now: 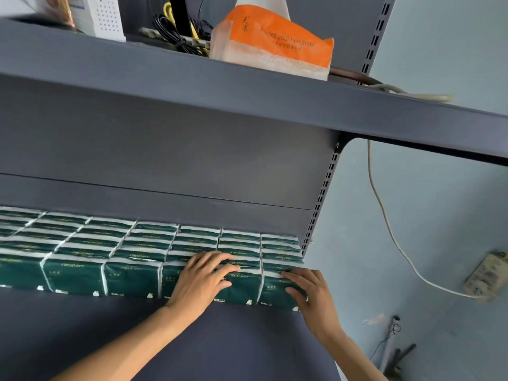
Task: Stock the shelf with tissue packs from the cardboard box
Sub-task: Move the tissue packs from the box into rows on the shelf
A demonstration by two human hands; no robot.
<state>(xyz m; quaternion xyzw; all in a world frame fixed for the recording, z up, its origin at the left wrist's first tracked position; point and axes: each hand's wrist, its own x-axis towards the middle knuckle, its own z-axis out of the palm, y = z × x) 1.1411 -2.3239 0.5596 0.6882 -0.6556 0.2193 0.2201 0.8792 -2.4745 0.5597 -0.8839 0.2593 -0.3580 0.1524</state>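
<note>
A person's left hand (204,279) lies flat, fingers relaxed, across the front row of green tissue packs (132,276) on a grey shelf (225,339). The right hand (310,294) presses straight fingers on the end pack (275,291) just beside the slotted upright (320,204). An orange tissue bag (275,42) sits on the upper shelf (165,86).

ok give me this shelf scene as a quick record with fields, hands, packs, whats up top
left hand: left hand lies flat, fingers straight, on the front-row packs
right hand: right hand presses the rightmost front pack, fingers straight
packs: dark green plastic-wrapped tissue packs in tight rows, reaching the right end
shelf: dark grey metal shelf, bare strip in front of the rows
upper shelf: orange and white tissue bag, black cables
cardboard box: not in view
</note>
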